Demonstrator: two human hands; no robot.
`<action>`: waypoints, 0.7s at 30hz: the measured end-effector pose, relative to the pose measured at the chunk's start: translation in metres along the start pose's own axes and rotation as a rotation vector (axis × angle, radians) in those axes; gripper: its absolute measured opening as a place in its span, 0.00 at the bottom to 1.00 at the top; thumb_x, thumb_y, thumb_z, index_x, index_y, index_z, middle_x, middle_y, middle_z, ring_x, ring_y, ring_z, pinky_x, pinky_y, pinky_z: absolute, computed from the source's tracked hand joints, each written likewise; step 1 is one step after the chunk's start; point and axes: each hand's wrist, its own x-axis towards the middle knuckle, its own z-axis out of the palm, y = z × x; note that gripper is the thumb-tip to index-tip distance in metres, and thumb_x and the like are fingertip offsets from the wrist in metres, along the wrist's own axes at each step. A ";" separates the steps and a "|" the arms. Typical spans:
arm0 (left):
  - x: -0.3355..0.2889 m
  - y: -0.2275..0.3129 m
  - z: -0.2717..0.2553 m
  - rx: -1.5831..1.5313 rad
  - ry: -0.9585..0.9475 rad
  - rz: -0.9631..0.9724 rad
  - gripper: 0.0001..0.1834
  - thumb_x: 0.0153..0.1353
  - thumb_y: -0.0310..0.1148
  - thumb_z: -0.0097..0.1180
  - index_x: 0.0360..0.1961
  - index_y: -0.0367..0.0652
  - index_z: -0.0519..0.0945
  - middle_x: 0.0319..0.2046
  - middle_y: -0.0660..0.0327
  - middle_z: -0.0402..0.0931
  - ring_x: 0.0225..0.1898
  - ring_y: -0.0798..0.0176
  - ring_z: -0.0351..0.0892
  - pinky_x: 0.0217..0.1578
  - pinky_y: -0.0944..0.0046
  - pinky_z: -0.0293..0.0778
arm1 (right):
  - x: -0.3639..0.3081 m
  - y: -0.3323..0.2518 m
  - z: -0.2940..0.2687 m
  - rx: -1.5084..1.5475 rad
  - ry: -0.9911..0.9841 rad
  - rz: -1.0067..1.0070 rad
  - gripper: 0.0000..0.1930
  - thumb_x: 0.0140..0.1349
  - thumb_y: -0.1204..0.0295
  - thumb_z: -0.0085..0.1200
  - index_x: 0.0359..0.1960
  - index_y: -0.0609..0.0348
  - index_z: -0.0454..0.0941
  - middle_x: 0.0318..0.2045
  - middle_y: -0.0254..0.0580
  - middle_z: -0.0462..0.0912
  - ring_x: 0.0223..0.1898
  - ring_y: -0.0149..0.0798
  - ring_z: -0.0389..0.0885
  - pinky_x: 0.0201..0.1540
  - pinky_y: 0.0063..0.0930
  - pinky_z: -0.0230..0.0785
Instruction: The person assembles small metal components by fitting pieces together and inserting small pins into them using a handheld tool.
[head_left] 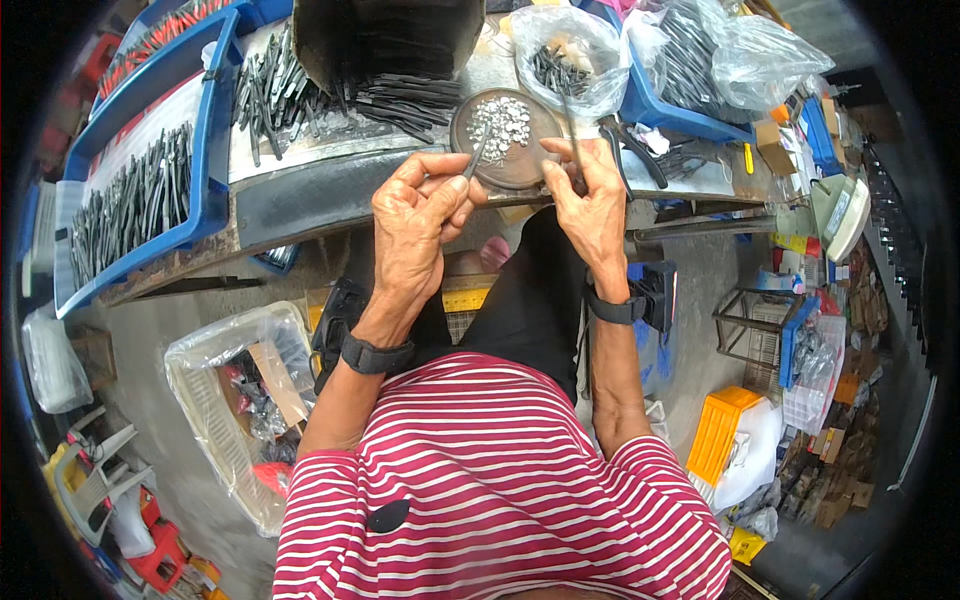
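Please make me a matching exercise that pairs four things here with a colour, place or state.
1. Dish
2. Shirt
3. Orange crate
4. Left hand

A. Pinching a thin piece
B. Striped red and white
C. Holding small shiny bits
D. In the picture's lower right

Pairs: 1-C, 2-B, 3-D, 4-A
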 end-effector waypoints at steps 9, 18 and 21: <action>-0.003 0.000 0.001 0.122 0.042 -0.020 0.08 0.55 0.23 0.49 0.38 0.35 0.72 0.24 0.61 0.74 0.19 0.80 0.62 0.17 0.83 0.57 | 0.007 0.010 0.012 -0.309 0.004 -0.218 0.11 0.46 0.71 0.53 0.34 0.53 0.78 0.31 0.47 0.67 0.34 0.46 0.69 0.33 0.35 0.64; -0.003 -0.003 -0.002 0.141 0.056 -0.055 0.09 0.54 0.23 0.48 0.37 0.35 0.72 0.23 0.62 0.74 0.19 0.80 0.62 0.16 0.84 0.56 | -0.002 0.002 0.006 -0.252 -0.080 -0.208 0.10 0.45 0.70 0.56 0.32 0.56 0.78 0.29 0.44 0.67 0.34 0.43 0.69 0.35 0.33 0.63; -0.003 -0.004 -0.003 0.140 0.043 -0.069 0.09 0.55 0.23 0.48 0.38 0.34 0.71 0.24 0.60 0.74 0.19 0.79 0.62 0.16 0.83 0.55 | -0.004 0.004 0.004 -0.185 -0.106 -0.232 0.12 0.43 0.71 0.59 0.31 0.58 0.78 0.29 0.43 0.67 0.34 0.43 0.69 0.36 0.32 0.63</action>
